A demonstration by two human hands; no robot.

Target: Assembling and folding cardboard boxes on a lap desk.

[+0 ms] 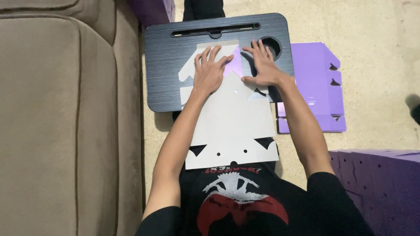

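Note:
A flat die-cut cardboard box blank (234, 126), grey-white side up, lies across a dark lap desk (166, 65) and over my lap. My left hand (210, 72) presses flat on its far part, fingers spread. My right hand (263, 65) presses beside it, fingers spread, on a folded flap that shows its purple side (235, 66). Both hands lie close together near the desk's middle.
A beige sofa (65, 122) fills the left. Flat purple box blanks (317, 83) lie on the floor to the right of the desk. A stack of purple cardboard (380, 183) sits at lower right, another purple piece (153, 11) at the top.

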